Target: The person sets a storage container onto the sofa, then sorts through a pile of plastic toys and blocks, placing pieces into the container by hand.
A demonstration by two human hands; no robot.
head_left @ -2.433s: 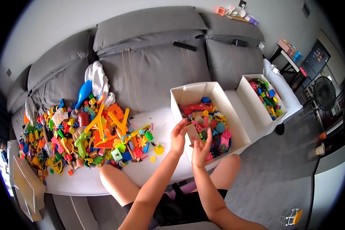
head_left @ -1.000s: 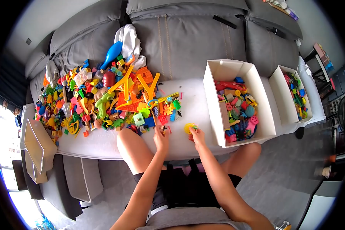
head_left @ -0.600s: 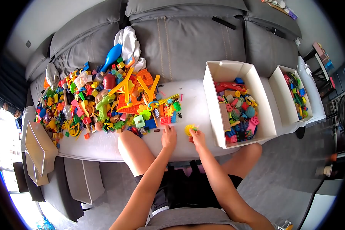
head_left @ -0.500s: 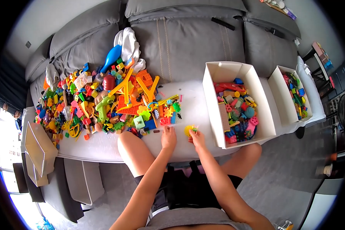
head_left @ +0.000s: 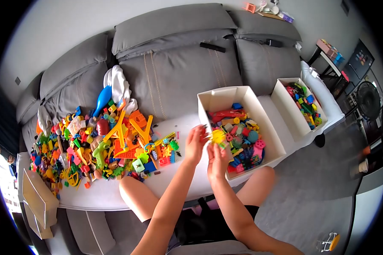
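My right hand (head_left: 217, 160) pinches a round yellow toy (head_left: 218, 136) from below, at the left wall of the large white box (head_left: 270, 132). Close beside it, my left hand (head_left: 195, 143) is raised with its fingers drawn together. A small dark bit shows at those fingertips, too small to name. Inside the large box lie many mixed toys, among them a red toy (head_left: 228, 115) and a pink piece (head_left: 258, 147). To the left, a wide heap of colourful toys (head_left: 89, 146) covers the sofa seat.
A second white box (head_left: 281, 98) with toys stands farther right. In the heap lie a blue bowling pin (head_left: 102, 101) and yellow forked pieces (head_left: 142, 131). Empty cream box parts (head_left: 39, 197) stand at the left edge. A black remote (head_left: 212, 47) rests on the backrest.
Both hands have lifted off the seat and moved right to the large box, the right one carrying the yellow toy. The left hand has come up beside it. The view has turned right.
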